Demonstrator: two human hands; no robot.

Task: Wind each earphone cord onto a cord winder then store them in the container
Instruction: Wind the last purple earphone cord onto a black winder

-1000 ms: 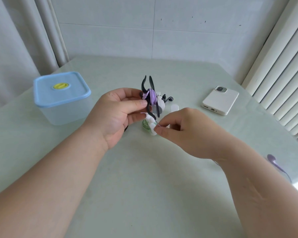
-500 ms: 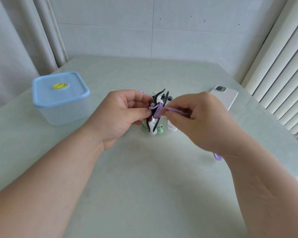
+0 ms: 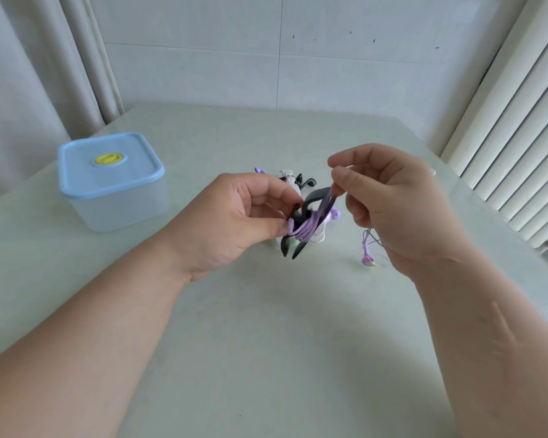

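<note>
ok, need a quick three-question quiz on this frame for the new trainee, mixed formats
1. True or false: the container has its blue lid on.
2. The right hand pinches: A) the purple cord B) the blue lid C) nothing.
3. Fill in: the black winder is held in the ___ hand.
Key: 1 true; 2 A; 3 left, since the left hand grips it.
</note>
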